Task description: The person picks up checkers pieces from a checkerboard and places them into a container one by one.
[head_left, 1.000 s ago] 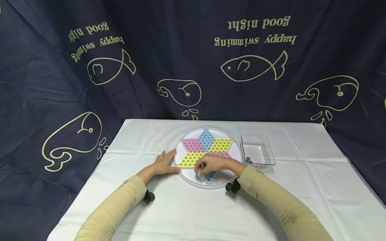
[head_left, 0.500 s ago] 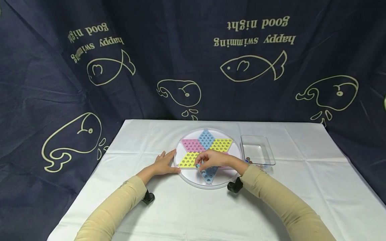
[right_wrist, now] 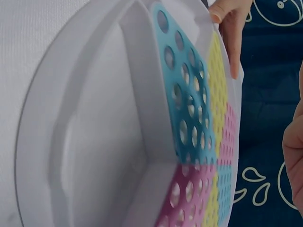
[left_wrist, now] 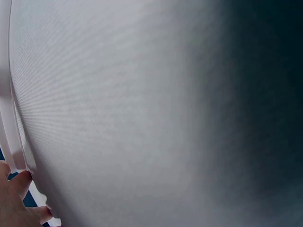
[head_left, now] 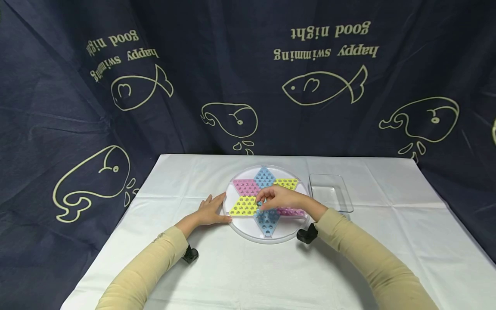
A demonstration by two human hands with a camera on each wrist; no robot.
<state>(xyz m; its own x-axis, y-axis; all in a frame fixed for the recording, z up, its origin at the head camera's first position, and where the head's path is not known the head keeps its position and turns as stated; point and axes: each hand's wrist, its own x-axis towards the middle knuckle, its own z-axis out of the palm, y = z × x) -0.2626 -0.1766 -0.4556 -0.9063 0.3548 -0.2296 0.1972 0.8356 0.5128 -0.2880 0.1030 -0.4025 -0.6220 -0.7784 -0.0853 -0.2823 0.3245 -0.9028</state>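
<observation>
A round white Chinese checkers board (head_left: 241,227) lies on the table, its star of blue, yellow and pink points dotted with holes. My left hand (head_left: 209,212) rests against the board's left rim, fingers spread and straight; the right wrist view shows this left hand (right_wrist: 232,28) at the far rim. Above the inner part of the near blue point (head_left: 268,224), my right hand (head_left: 282,198) pinches a small glass marble (head_left: 259,203) between thumb and fingers. Only part of the right hand (right_wrist: 294,151) enters its wrist view, and the marble is out of sight there.
A clear plastic box (head_left: 327,175) stands just right of the board; my right forearm and wrist cover its near corner. White cloth (head_left: 232,275) covers the table. A dark blue curtain (head_left: 186,129) with fish drawings hangs behind and at the sides.
With the marble, my right hand has gone from the board's near-left part up and slightly right, toward the star's centre. My left hand keeps its place on the rim.
</observation>
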